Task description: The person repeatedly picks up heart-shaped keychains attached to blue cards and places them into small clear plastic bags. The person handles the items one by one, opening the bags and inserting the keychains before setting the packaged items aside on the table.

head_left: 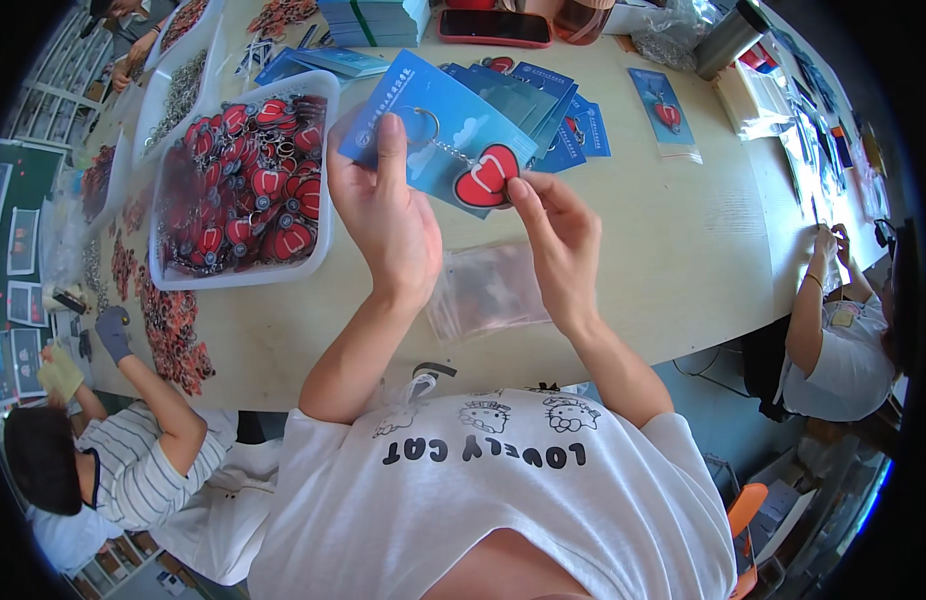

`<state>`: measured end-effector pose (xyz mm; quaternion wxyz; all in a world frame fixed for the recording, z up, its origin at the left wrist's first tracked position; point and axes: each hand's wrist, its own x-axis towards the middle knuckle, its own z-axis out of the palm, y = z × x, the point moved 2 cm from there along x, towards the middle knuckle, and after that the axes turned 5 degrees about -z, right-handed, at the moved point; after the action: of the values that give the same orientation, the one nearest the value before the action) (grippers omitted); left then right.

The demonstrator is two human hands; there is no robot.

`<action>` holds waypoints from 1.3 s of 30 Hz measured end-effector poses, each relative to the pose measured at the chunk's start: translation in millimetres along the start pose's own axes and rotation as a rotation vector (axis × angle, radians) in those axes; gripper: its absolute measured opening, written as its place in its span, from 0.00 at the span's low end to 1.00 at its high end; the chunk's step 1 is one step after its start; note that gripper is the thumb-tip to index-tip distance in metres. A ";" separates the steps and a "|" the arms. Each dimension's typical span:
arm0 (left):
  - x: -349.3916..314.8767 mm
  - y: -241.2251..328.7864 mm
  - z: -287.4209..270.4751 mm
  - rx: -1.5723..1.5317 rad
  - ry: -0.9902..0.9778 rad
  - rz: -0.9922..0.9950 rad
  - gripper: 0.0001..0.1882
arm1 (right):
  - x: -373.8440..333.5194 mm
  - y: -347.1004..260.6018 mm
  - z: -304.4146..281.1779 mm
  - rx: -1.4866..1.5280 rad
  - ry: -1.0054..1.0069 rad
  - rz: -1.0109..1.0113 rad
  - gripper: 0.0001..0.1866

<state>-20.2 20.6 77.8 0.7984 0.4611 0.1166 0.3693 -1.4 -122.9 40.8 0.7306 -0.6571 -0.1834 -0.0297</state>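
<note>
Raised over the table, a blue printed card (413, 95) is gripped by my left hand (388, 215), its thumb laid across the front. A red heart keychain (486, 178) lies against that card; its short chain runs up to a metal split ring near my left thumb. Thumb and fingers of my right hand (563, 235) pinch the heart's right edge. Below my hands rests a stack of clear plastic bags (488, 290). To the left stands a white plastic bin (328, 200) filled with similar red heart keychains (268, 185).
Behind the held card lie fanned blue cards (553, 85) and a card stack (378, 22). A phone (495, 27) sits farther back. At right are a bagged keychain card (663, 115) and a tumbler (731, 40). Co-workers sit left (153, 455) and right (838, 350).
</note>
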 end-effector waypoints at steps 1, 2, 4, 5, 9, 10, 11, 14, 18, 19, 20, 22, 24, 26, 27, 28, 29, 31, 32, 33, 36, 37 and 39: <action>-0.9 0.0 -0.1 -0.006 -0.007 0.012 0.10 | 1.6 2.2 1.7 0.207 -0.001 0.211 0.08; -1.4 -0.3 0.9 -0.026 -0.008 0.014 0.10 | 0.9 9.5 1.1 0.141 -0.015 0.144 0.10; -5.1 -2.9 2.9 -0.061 -0.003 0.015 0.11 | 0.4 8.0 4.7 0.129 0.105 0.104 0.12; -6.9 -4.2 5.4 -0.075 -0.023 0.026 0.11 | -0.7 7.3 7.9 0.123 0.165 0.087 0.13; -16.6 -4.6 17.4 -0.088 -0.116 0.046 0.12 | 0.4 9.5 12.4 0.470 0.267 0.355 0.12; -16.6 -6.6 19.5 -0.099 -0.147 0.051 0.12 | -0.1 13.6 2.7 0.493 0.180 0.347 0.12; -14.8 -9.0 21.7 -0.108 -0.184 0.068 0.12 | 2.2 16.7 -7.1 0.524 0.090 0.331 0.12; -18.3 -27.4 5.7 0.221 -0.364 0.034 0.18 | 5.8 19.7 -54.3 0.286 0.237 0.129 0.11; -45.0 -56.6 -30.0 1.176 -0.756 0.133 0.25 | 5.2 32.1 -120.9 0.058 0.490 0.050 0.11; -51.8 -63.6 -33.1 1.376 -0.848 0.187 0.25 | 2.0 36.5 -128.2 0.053 0.498 0.073 0.11; -54.9 -68.7 -34.8 1.366 -0.850 0.175 0.24 | -1.1 39.6 -130.1 0.049 0.487 0.091 0.11; -58.0 -75.4 -33.9 1.347 -0.851 0.154 0.20 | -7.9 43.9 -132.8 0.041 0.461 0.125 0.12; -55.1 -77.1 -35.2 1.265 -0.877 0.074 0.20 | -15.6 48.9 -135.9 -0.006 0.469 0.183 0.11; -51.5 -75.5 -34.9 1.179 -0.881 0.060 0.18 | -21.6 56.0 -140.4 -0.030 0.478 0.212 0.10; -49.1 -74.2 -33.3 1.132 -0.870 0.086 0.17 | -22.1 54.4 -142.7 -0.032 0.452 0.240 0.10; -47.8 -73.2 -32.8 1.086 -0.855 0.110 0.16 | -22.9 50.8 -144.0 -0.034 0.422 0.268 0.10; -45.8 -72.3 -34.1 1.048 -0.848 0.030 0.14 | -23.4 49.8 -145.2 -0.036 0.392 0.296 0.10; -39.8 -68.4 -37.5 0.965 -0.829 -0.128 0.09 | -24.0 54.8 -148.6 -0.037 0.328 0.273 0.10; -36.9 -67.8 -39.4 0.960 -0.814 -0.258 0.08 | -23.5 55.9 -150.4 -0.039 0.295 0.261 0.10; -33.9 -67.5 -41.6 0.952 -0.796 -0.387 0.06 | -22.3 52.2 -152.4 -0.048 0.282 0.254 0.10; -25.5 -67.7 -50.2 0.795 -0.735 -0.656 0.04 | -12.4 39.7 -161.7 -0.087 0.180 0.224 0.12; -23.0 -68.2 -51.5 0.720 -0.718 -0.724 0.05 | -7.8 36.9 -162.7 -0.091 0.147 0.220 0.12; -20.3 -67.3 -52.1 0.666 -0.723 -0.787 0.06 | 0.8 30.9 -163.5 -0.098 0.079 0.213 0.12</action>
<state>-29.4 19.9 -9.2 0.6770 0.7033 0.1089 -0.1875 45.6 -277.3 0.4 0.7033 -0.7061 -0.0817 0.0133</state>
